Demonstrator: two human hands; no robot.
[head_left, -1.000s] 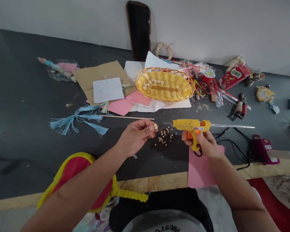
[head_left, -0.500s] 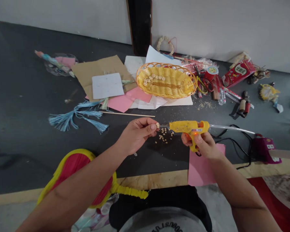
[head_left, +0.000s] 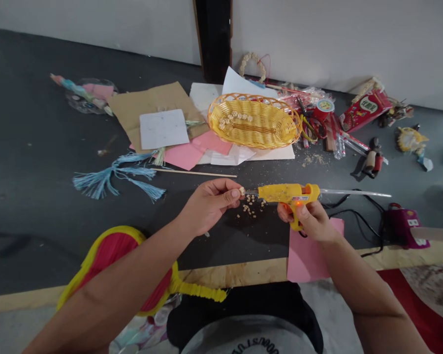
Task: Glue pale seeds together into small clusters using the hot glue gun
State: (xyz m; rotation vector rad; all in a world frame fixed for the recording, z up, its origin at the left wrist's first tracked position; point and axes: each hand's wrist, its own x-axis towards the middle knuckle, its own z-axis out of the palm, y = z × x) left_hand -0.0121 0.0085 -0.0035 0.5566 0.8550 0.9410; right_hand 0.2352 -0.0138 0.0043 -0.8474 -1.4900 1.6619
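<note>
Between its thumb and fingertips my left hand [head_left: 216,204] pinches a small beige piece [head_left: 242,191], too small to make out in detail. My right hand [head_left: 312,219] is wrapped round the handle of a yellow hot glue gun [head_left: 288,193], its orange light lit. The gun's nozzle points left and is at or very near the beige piece; I cannot tell whether they touch. A clear glue stick [head_left: 354,193] juts from the gun's back. Several loose beige bits [head_left: 250,208] lie on the dark table below the nozzle.
A yellow wicker basket [head_left: 254,140] with a few beige clusters stands on papers behind my hands. Blue tassels [head_left: 99,181] and a thin stick [head_left: 199,173] lie left. A black cord [head_left: 358,214] and purple box [head_left: 400,225] are right. A red-and-yellow fan-shaped item [head_left: 112,250] is near my left forearm.
Both hands keep nearly the same position, with the beige piece still at the glue gun's nozzle. The view has shifted very slightly.
</note>
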